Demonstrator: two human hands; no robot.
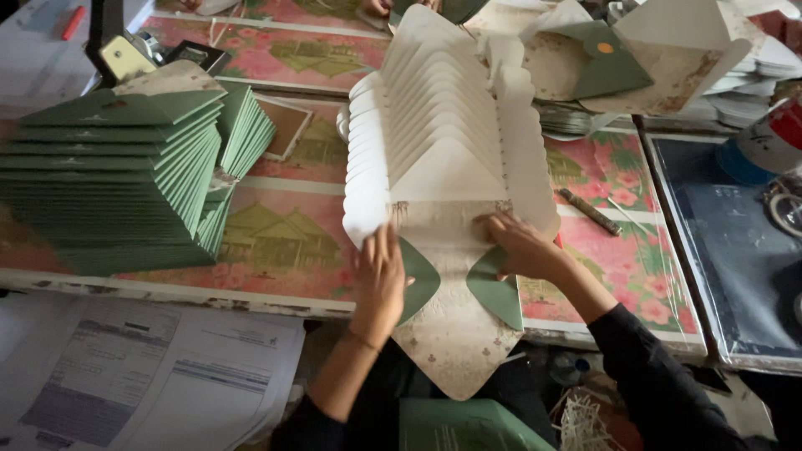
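Your left hand (380, 280) flat, fingers spread, pressing envelope (451, 326) left flap. Your right hand (520, 245) flat on right flap. Envelope row (443, 125) just behind; green stack (117, 175) well left.

Envelope stack (125, 175) left of fanned blanks (443, 125); stick (590, 210) right.

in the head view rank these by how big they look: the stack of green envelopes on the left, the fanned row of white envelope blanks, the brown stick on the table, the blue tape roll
1. fanned row of white envelope blanks and stack of green envelopes: they look alike, so no ranking.
2. blue tape roll, cut off by the frame edge.
3. brown stick.
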